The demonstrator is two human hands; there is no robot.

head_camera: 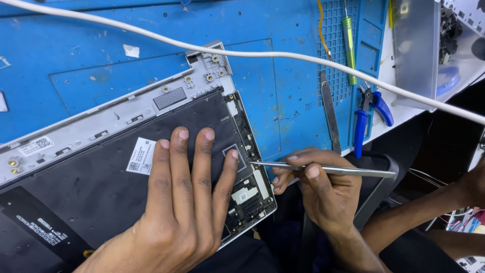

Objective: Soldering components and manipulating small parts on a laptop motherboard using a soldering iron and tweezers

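Right hand (318, 187) grip – pinching tweezers (323, 169).

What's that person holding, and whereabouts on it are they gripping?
The right hand pinches slim silver metal tweezers around mid-length. The left hand grips nothing, lying flat on the grey opened laptop case.

Blue work mat (283, 86) crossed by white cable (283, 54); green screwdriver (349, 48), blue-handled pliers (368, 117) and metal spudger (330, 112) laid alongside.
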